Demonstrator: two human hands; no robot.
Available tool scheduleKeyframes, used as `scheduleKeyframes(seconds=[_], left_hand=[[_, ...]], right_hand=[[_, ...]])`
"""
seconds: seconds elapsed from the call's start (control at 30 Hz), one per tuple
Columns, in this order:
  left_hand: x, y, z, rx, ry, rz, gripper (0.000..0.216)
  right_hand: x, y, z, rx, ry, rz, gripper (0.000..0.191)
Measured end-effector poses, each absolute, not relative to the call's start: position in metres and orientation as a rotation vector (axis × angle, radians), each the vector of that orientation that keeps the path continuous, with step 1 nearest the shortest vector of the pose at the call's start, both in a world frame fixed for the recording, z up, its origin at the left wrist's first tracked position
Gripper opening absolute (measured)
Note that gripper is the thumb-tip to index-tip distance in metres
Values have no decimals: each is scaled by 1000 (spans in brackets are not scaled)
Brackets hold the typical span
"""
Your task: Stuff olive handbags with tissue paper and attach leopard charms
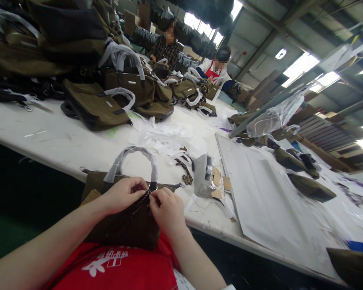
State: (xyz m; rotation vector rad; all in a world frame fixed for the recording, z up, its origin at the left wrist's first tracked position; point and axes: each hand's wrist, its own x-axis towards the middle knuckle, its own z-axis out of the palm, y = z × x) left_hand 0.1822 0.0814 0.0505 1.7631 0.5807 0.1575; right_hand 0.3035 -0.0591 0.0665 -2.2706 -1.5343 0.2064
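With the film-wrapped handle (118, 161) of the olive handbag (124, 227) at the view's seven o'clock looking done, we are pinching a dark braided chain (139, 206) with our left hand (125, 195) and right hand (169, 209) beside the handle ring (151, 187), its fastening seemingly unfinished.

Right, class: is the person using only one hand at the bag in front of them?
No: the left hand and right hand are both at the bag, near one end of its wrapped handle.
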Motion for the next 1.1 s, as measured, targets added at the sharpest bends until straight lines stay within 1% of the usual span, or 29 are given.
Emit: scheduleKeyframes(seconds=[0.23, 0.3, 0.33, 0.43, 0.53, 0.63, 0.77, 0.93, 1.1], left_hand=[[183, 79, 48, 1799, 633, 202, 25], [182, 78, 48, 1811, 673, 286, 27], [182, 77, 48, 1795, 711, 347, 28], [182, 72, 50, 1577, 842, 537, 30], [187, 70, 50, 1217, 889, 593, 32], [189, 73, 48, 1114, 885, 534, 37], [184, 80, 46, 1379, 848, 370, 40], [175, 84, 49, 1764, 829, 179, 27], [178, 80, 54, 1883, 778, 68, 30]], right_hand=[[307, -59, 68, -2210, -1498, 271, 10], [308, -60, 69, -2180, -1433, 261, 9], [309, -61, 69, -2172, -1394, 235, 12], [311, -62, 70, -2177, -1343, 164, 25], [312, -63, 71, -2204, -1424, 215, 21], [311, -63, 71, -2240, -1479, 215, 19], [309, -62, 72, -2272, -1515, 162, 18], [308, -62, 70, -2288, -1529, 130, 17], [311, -61, 65, -2309, -1519, 143, 16]])
